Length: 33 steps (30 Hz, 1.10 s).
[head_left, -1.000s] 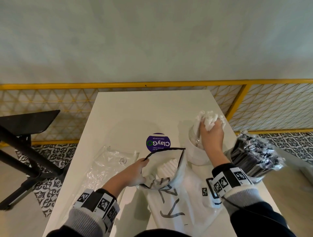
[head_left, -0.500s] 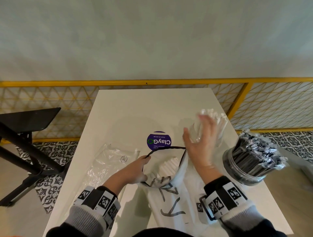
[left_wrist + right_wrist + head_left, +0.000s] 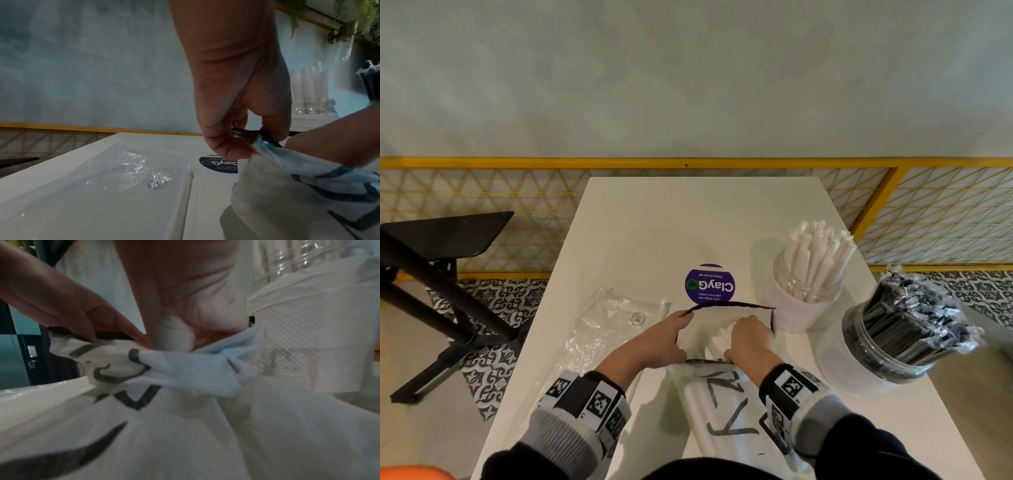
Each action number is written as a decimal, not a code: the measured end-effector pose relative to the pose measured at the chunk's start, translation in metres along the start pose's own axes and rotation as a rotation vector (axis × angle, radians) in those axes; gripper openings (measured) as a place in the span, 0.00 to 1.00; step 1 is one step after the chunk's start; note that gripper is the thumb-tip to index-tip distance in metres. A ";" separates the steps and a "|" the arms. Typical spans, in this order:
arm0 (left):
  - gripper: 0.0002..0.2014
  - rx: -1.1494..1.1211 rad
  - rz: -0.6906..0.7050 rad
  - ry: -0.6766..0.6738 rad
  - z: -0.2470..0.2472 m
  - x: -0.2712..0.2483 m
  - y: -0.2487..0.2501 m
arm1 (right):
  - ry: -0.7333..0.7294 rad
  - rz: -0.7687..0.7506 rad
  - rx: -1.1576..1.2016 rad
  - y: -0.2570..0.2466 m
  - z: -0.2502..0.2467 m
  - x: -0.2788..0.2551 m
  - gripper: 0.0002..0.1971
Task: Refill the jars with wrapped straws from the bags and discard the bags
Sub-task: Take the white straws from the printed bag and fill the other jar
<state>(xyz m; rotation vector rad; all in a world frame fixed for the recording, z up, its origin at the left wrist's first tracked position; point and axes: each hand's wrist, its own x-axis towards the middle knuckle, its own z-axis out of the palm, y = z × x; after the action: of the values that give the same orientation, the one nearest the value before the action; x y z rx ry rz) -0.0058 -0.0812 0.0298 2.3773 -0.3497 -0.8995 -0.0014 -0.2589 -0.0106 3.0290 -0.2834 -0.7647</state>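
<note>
Sleeves, grey, with black-and-white square-code bands at both my wrists, nearest the table edge.

Bag (image 3: pixel 717 407), white, black-lettered, lying on the table (image 3: pixel 654 219) between my forearms, mouth facing away from me; the lettering is too broken by folds to read. My left hand (image 3: pixel 666 339) pinches the dark-trimmed rim on its left side, thumb and fingers curled on the plastic. My right hand (image 3: pixel 748 339) is sunk into the mouth, fingers curled round white wrapped straws (image 3: pixel 717 337) inside.

Empty clear bag (image 3: pixel 602 329), flattened on the table just left of my left hand, apart from it.

Sticker (image 3: pixel 709 284), round, purple, on the tabletop just beyond the bag mouth: "ClayGo", "Clean as you go", "Let's keep our pantries clean", upside down to me.

Jar (image 3: pixel 803 291), clear, right of the sticker, holding upright white wrapped straws, close by the bag's right rim.

Second jar (image 3: pixel 887 349), clear, at the table's right edge, packed with black straws in clear wrappers.

Railing (image 3: pixel 482 162), yellow, beyond the table's far end.
</note>
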 end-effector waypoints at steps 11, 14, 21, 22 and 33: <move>0.41 -0.012 -0.008 -0.009 0.000 0.002 0.004 | 0.063 -0.080 -0.031 -0.010 0.017 0.000 0.22; 0.41 -0.006 -0.004 -0.010 0.001 0.000 0.006 | 0.056 -0.091 -0.036 -0.007 0.017 0.001 0.28; 0.41 0.005 -0.015 -0.011 0.001 -0.001 0.005 | 0.020 -0.176 -0.163 -0.005 0.013 -0.002 0.22; 0.41 0.007 -0.016 -0.010 0.001 -0.001 0.005 | 0.021 -0.177 -0.119 -0.004 0.009 -0.003 0.22; 0.41 0.006 -0.026 -0.026 0.001 0.006 0.003 | 0.207 -0.430 0.871 0.007 -0.069 -0.039 0.18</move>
<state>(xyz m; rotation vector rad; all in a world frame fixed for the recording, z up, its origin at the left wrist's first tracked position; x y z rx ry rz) -0.0027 -0.0863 0.0276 2.3828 -0.3326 -0.9436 -0.0034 -0.2616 0.0685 4.0417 0.0810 -0.3664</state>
